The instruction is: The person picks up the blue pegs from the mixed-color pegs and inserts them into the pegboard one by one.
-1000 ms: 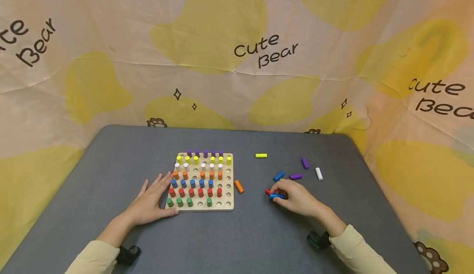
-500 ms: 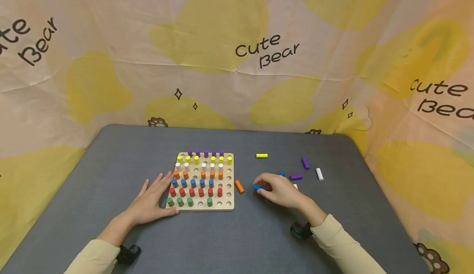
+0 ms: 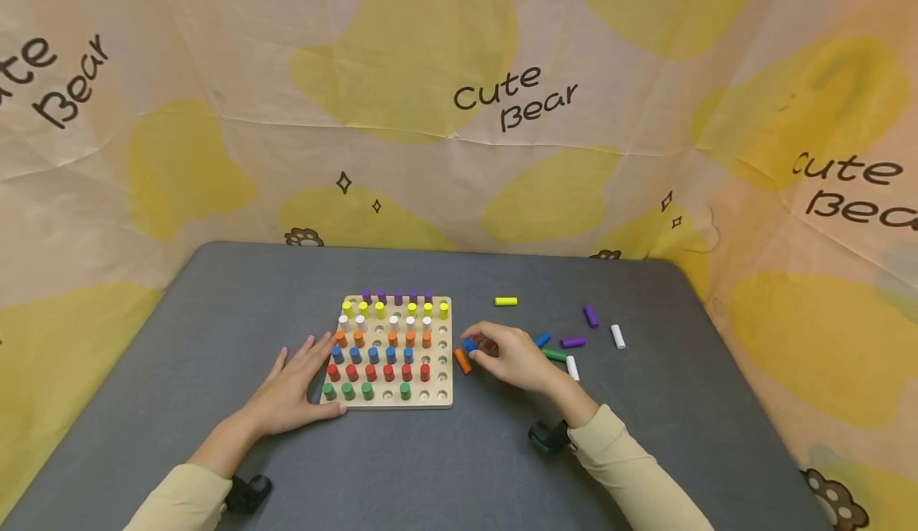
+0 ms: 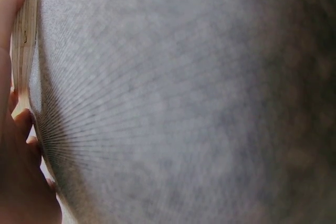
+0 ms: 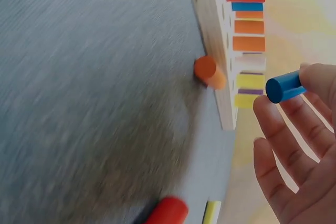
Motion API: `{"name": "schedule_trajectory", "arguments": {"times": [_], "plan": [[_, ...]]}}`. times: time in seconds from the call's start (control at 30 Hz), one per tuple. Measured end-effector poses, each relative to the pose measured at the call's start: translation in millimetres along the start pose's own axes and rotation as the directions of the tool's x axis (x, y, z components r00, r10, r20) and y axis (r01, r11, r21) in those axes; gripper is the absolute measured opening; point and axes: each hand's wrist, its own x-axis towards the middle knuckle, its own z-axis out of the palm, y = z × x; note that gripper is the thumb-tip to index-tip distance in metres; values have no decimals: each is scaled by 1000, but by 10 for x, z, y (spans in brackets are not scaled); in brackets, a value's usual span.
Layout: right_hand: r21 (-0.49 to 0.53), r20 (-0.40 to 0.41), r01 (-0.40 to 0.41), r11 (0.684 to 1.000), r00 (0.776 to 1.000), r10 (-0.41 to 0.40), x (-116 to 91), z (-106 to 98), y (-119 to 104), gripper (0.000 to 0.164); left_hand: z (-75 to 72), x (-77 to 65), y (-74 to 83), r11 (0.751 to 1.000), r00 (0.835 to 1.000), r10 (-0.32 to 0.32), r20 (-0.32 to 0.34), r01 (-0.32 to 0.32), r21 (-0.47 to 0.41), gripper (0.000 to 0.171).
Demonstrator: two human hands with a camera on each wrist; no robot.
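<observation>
A wooden pegboard [image 3: 394, 407] holds rows of coloured pegs, purple at the back through to green in front, with some holes bare. My left hand [image 3: 290, 395] rests along its left side, fingers spread and thumb [image 4: 11, 3] at the front corner. Between thumb and fingertips my right hand [image 3: 518, 359] pinches a blue peg [image 5: 283, 87], raised just off the board's right side. An orange peg [image 3: 462, 361] lies on the table beside that edge, under the right fingertips in the head view. A red peg [image 5: 169, 212] shows near the right hand in the right wrist view.
Right of the board on the grey table [image 3: 430, 475] lie loose pegs: a yellow peg [image 3: 505, 301], a blue peg [image 3: 543, 340], a green peg [image 3: 554, 354], two purple pegs [image 3: 590, 316] and two white pegs [image 3: 618, 336]. A patterned cloth [image 3: 402, 53] hangs behind.
My right hand has carried the blue peg leftward from the loose pegs to beside the board. Green and white pegs behind it have come into view. The left hand has stayed put.
</observation>
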Motion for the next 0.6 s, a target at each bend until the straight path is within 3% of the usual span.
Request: {"name": "schedule_trajectory", "arguments": {"times": [0.6], "plan": [[83, -79, -35, 996, 996, 42, 214, 226, -136, 22, -16, -8, 32, 1000, 1000, -8, 2, 8, -2, 107]]}}
